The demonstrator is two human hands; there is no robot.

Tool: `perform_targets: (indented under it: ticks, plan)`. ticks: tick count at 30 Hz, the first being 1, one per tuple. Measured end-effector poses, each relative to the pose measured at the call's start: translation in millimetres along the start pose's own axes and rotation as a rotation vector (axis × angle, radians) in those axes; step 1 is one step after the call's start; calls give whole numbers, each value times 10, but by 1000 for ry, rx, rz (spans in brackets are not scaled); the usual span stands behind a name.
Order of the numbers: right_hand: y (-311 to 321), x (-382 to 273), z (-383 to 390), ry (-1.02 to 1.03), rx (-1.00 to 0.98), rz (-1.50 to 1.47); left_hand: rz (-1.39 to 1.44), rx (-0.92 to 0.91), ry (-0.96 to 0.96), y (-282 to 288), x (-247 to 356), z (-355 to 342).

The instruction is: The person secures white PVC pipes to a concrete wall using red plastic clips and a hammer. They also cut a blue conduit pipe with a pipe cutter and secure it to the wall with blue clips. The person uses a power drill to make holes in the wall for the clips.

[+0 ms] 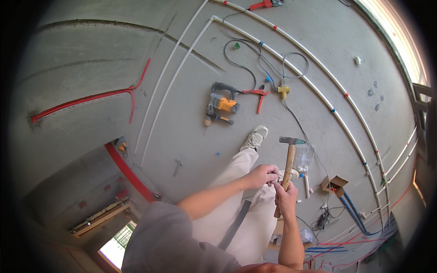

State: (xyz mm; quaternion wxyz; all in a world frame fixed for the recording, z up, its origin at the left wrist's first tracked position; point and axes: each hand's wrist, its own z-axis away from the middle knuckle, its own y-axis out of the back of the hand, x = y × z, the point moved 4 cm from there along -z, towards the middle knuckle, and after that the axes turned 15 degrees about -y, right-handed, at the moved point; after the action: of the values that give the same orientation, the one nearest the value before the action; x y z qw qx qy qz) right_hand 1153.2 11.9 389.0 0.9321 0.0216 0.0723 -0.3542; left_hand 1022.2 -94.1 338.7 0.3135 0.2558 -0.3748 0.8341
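My right hand (286, 196) grips the wooden handle of a hammer (290, 154), whose steel head points up and away from me. My left hand (263, 175) is closed next to the handle, its fingertips pinched against something small and white that I cannot make out. Both hands hover above my light trousers and a white shoe (255, 136) on the concrete floor.
A yellow and black rotary hammer drill (220, 105), red pipe cutters (259, 94) and a yellow plug (284, 90) with grey cables lie ahead. White pipes (318, 93) curve across the floor. A small cardboard box (334, 184), short pipe pieces and blue tubes lie at the right.
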Motion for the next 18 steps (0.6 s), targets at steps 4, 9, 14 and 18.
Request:
perform_targets:
  ticks: [4,9,14,18]
  plan:
    - [-205,-389,73,48,67,83,-162,-16,-88,299,407,-88]
    - [-281,-848,135,42,137,183,-213,-47,-196,370,938,-299]
    - [-260,-1018,8,217,185,176,94,-164,56,348,815,-438]
    - [-327,-854,-196,196,142,200,-38,188,49,536,305,-521]
